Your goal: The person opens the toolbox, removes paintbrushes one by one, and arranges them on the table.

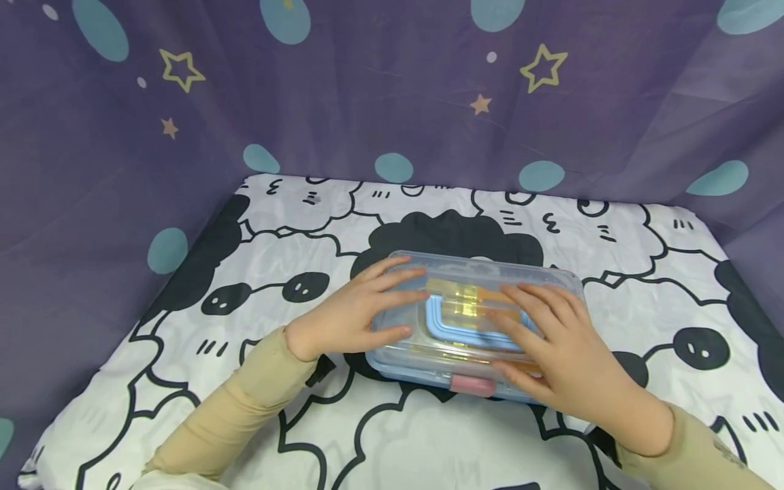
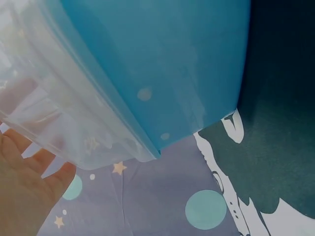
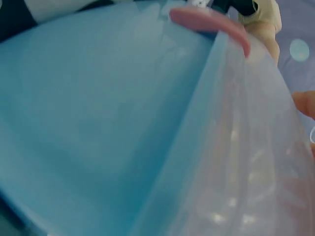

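A plastic storage box with a light-blue base (image 1: pixel 416 373), a see-through lid (image 1: pixel 398 320) and a pink latch (image 1: pixel 472 386) stands on the patterned cloth. My left hand (image 1: pixel 349 309) lies over the lid's left part, fingers spread and mostly straight. Over the right part is my right hand (image 1: pixel 560 350), its fingers loosely bent across the top. Through the lid show a light-blue item with ridged edges (image 1: pixel 436 325) and yellow-and-orange pieces (image 1: pixel 468 299) whose kind is unclear. From the left wrist, the blue side (image 2: pixel 162 64) of the box fills much of the view.
A white cloth with black cartoon sheep (image 1: pixel 245 381) covers the surface. Behind and beside it hangs a purple curtain (image 1: pixel 380 88) with stars and teal spots.
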Demonstrator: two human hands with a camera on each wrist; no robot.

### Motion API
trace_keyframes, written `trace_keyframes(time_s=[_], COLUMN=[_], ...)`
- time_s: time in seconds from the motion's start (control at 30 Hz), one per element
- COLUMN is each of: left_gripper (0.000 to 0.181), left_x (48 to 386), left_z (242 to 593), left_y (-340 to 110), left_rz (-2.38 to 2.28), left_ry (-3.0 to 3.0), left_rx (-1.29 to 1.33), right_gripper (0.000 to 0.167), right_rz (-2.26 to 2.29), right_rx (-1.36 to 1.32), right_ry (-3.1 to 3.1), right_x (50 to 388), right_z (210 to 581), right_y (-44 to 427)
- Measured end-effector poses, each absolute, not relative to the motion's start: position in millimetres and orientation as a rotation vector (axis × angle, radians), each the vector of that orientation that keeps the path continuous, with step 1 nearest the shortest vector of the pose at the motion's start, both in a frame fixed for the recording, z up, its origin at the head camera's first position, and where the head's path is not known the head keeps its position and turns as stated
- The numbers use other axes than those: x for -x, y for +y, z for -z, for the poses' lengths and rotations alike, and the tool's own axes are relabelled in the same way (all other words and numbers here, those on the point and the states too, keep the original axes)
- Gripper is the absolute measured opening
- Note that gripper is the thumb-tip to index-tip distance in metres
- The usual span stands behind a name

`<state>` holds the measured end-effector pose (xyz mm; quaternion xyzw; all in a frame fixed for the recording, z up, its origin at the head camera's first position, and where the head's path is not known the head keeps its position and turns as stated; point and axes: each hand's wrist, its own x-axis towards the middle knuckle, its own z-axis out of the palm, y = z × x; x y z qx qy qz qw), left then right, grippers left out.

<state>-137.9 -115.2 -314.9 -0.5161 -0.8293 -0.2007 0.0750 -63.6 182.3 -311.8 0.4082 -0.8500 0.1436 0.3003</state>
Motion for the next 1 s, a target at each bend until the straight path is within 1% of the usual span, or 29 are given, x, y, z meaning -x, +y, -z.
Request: trace_keyframes(time_s=[0.1, 0.2, 0.43, 0.6, 0.77, 1.0], left_gripper=[0.057, 0.060, 0.057, 0.052, 0.045, 0.045], left_x=[139, 140, 141, 139, 138, 138], left_z=[316, 317, 318, 319, 319, 322], left_y=[-115, -115, -113, -114, -115, -115], left_rz=[0.608, 0.621, 0.640, 0.660, 0.664, 0.667], left_ry=[-2.471, -2.460, -2.459, -2.485, -2.494, -2.480], left_rx=[1.551, 1.552, 1.556, 1.542, 1.528, 1.521], right_gripper=[0.047, 0.042, 0.034, 0.028, 0.031, 0.033], right_rz=[-0.378, -0.374, -0.320, -0.187, -0.061, 0.023], right_rx=[-1.168, -1.229, -1.309, -1.393, -1.459, -1.490], right_ry=[-2.164, -2.079, -1.987, -1.849, -1.759, -1.741], right_x=[63, 62, 57, 52, 51, 52], right_z=[313, 317, 327, 332, 337, 345], right_y=[175, 169, 162, 155, 155, 159])
